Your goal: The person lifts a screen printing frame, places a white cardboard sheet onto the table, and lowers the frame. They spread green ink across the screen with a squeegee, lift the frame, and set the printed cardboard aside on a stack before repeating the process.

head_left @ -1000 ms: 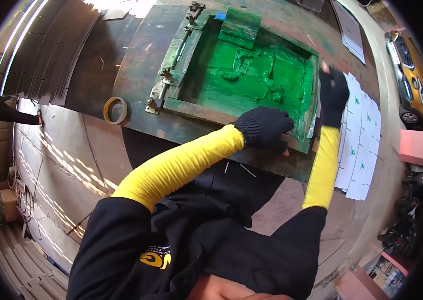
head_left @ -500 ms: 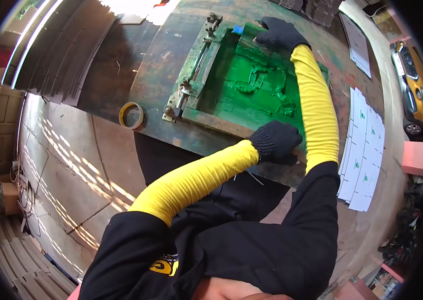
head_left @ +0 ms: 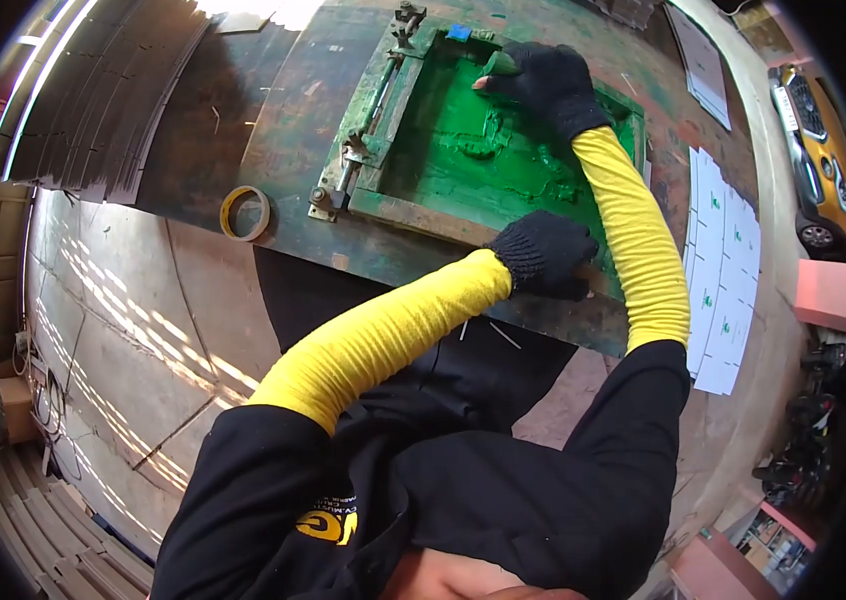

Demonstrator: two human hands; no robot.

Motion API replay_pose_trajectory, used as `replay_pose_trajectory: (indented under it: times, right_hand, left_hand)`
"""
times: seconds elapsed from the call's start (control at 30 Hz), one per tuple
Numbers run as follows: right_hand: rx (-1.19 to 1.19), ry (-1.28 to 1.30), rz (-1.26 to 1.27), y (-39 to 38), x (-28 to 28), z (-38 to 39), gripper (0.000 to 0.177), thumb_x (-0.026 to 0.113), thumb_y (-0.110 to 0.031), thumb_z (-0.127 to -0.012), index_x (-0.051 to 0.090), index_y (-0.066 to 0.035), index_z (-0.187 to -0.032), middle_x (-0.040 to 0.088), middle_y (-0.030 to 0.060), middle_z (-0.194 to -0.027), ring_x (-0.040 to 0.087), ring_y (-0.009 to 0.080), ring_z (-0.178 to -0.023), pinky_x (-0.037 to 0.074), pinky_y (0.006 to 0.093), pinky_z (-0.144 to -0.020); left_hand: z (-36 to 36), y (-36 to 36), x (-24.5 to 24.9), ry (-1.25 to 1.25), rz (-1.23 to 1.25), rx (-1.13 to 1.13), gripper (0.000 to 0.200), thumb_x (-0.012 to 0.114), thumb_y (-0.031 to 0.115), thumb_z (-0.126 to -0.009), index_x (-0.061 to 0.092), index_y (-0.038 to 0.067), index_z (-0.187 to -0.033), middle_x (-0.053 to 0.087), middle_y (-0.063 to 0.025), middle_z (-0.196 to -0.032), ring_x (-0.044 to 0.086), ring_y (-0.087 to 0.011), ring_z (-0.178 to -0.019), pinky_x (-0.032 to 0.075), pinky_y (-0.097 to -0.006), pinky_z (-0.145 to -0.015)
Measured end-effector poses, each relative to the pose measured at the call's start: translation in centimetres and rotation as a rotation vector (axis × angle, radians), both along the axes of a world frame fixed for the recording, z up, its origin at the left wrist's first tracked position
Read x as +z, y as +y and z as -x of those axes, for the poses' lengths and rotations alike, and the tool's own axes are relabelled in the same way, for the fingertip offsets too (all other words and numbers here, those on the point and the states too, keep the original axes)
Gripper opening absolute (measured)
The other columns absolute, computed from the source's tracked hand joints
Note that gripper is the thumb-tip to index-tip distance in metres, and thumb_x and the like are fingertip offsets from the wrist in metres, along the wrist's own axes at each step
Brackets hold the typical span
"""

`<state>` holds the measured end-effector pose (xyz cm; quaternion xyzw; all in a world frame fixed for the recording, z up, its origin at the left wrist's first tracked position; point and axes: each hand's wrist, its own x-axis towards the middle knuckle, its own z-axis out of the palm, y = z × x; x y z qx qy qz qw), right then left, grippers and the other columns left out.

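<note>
A wooden printing frame [head_left: 413, 215] with a screen [head_left: 463, 150] covered in green ink lies on a worn table [head_left: 273, 120]. My left hand [head_left: 543, 255], in a black glove, grips the frame's near edge. My right hand [head_left: 546, 80], also gloved, is closed on a green-smeared squeegee [head_left: 498, 65] at the far end of the screen. Both forearms wear yellow sleeves.
A roll of tape [head_left: 245, 213] lies on the table left of the frame. White printed sheets [head_left: 723, 260] are spread on the floor at right, near a pink box [head_left: 828, 290] and a yellow car [head_left: 818, 150]. Dark stacked sheets [head_left: 93, 100] fill the upper left.
My right hand swung from beside the white sheets to the far end of the screen and closed on the squeegee, then came slightly nearer. My left hand stayed on the frame.
</note>
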<state>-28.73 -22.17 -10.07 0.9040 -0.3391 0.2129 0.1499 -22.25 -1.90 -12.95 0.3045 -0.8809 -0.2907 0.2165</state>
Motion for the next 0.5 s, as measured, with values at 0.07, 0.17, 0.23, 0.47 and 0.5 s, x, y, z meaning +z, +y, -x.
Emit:
replay_pose_trajectory:
  times: [0.07,0.17,0.23,0.47,0.5]
  right_hand:
    - [0.044,-0.03,0.032,-0.1,-0.4,0.9,0.071,0.069,-0.078,-0.076,0.075,-0.011,-0.098,0.074,0.0149,-0.085,0.072,0.0348,-0.076,0.055,0.0506,-0.066]
    - [0.023,0.008,0.0,1.8,-0.2,0.4,0.068,0.07,-0.076,-0.076,0.075,-0.011,-0.095,0.073,0.0146,-0.083,0.071,0.0351,-0.074,0.054,0.0495,-0.066]
    - [0.032,0.022,-0.054,3.0,0.0,0.4,0.068,0.07,-0.076,-0.077,0.074,-0.011,-0.093,0.072,0.0146,-0.082,0.07,0.0354,-0.074,0.054,0.0492,-0.066]
    - [-0.148,-0.087,-0.341,2.4,3.3,4.0,0.071,0.069,-0.079,-0.077,0.073,-0.009,-0.086,0.07,0.0157,-0.078,0.07,0.0369,-0.074,0.053,0.0482,-0.067]
    - [-0.156,-0.179,-0.352,0.8,3.4,5.6,0.073,0.069,-0.081,-0.075,0.074,-0.009,-0.087,0.07,0.0163,-0.078,0.07,0.0374,-0.075,0.053,0.0481,-0.067]
  left_hand:
    - [0.1,-0.2,0.5,-0.011,0.003,-0.01,0.048,0.079,0.05,-0.078,0.07,0.007,-0.097,0.069,-0.0196,-0.098,0.07,-0.0401,-0.092,0.056,-0.0525,-0.079]
    - [-0.2,0.0,0.5,-0.027,0.004,-0.027,0.048,0.08,0.047,-0.079,0.067,0.009,-0.104,0.067,-0.0179,-0.1,0.068,-0.0398,-0.094,0.055,-0.0525,-0.079]
    - [-0.5,0.2,0.5,-0.035,-0.006,-0.029,0.048,0.08,0.047,-0.079,0.067,0.008,-0.103,0.067,-0.0177,-0.1,0.068,-0.0396,-0.094,0.055,-0.0523,-0.079]
    - [0.0,-0.1,0.8,-0.056,0.028,-0.024,0.049,0.078,0.049,-0.079,0.067,0.008,-0.104,0.067,-0.0167,-0.099,0.068,-0.0389,-0.093,0.055,-0.0515,-0.079]
    - [0.0,-0.1,1.0,-0.059,0.027,-0.025,0.049,0.078,0.05,-0.08,0.067,0.008,-0.104,0.067,-0.0167,-0.099,0.068,-0.0389,-0.094,0.055,-0.0515,-0.079]
